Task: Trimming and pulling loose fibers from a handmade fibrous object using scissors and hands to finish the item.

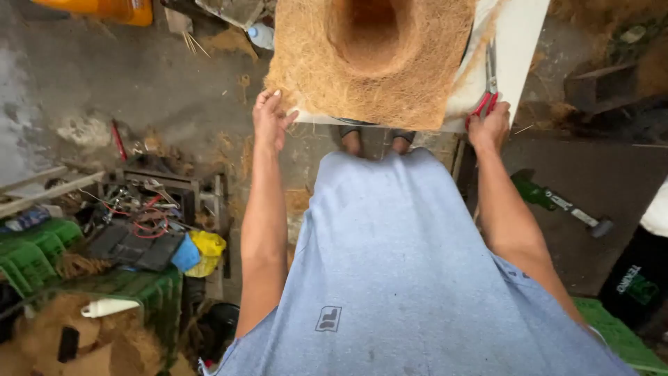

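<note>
A square mat of brown coconut fibre with a deep round hollow pressed in its middle lies on a white board. My left hand rests with spread fingers on the mat's near left corner. My right hand grips the red handles of a pair of scissors, whose blades point away along the board beside the mat's right edge. My grey shirt fills the lower middle, and my feet show below the board's edge.
A concrete floor strewn with fibre spreads left. Green crates with wires, a yellow bag and tools stand at lower left. A hammer lies on a dark surface at right. Another green crate sits at lower right.
</note>
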